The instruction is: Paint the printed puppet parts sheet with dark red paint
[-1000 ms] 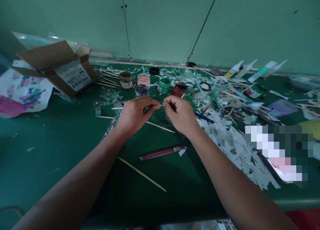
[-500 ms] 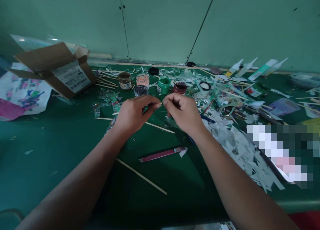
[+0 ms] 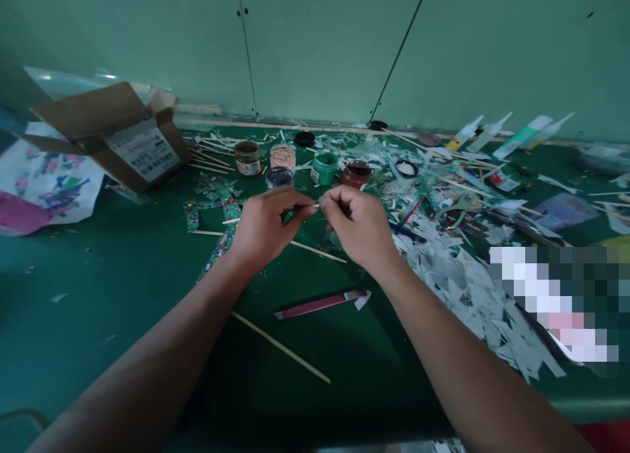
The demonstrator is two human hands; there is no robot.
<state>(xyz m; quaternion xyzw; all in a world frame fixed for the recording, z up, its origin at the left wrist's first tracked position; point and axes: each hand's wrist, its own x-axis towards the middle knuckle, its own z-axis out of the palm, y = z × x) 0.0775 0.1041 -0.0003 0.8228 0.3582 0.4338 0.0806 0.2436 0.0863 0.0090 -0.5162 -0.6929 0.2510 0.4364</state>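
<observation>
Left hand [image 3: 263, 226], seen from the head camera, is closed in a pinch on a thin, pale wooden stick [image 3: 317, 205], whose short end pokes out beyond the thumb and forefinger. Right hand [image 3: 361, 223] faces it with thumb and forefinger drawn together just at that end; whether they grip it too, I cannot tell. What counts most in space is this small gap: the stick lies between the two sets of fingertips, its long axis running nearly left to right, its end pointing at the right hand. A pale length also shows on the far side of the left knuckles (it looks like the same stick, though the hand hides the middle).

Behind the hands, the round jar of dark paint [image 3: 279, 178], the jar of green paint [image 3: 323, 169] and the jar of dark red paint [image 3: 356, 173] limit room away from the body. White paper scraps [image 3: 477, 308] crowd the right forearm. Nearer the body, between the forearms, lie a slim pink tool with metal ends [image 3: 315, 303] and a longer pale wooden stick [image 3: 283, 348], both well apart from the fingers. Most elbow room seems to be leftward, over the green tabletop [image 3: 123, 295].
</observation>
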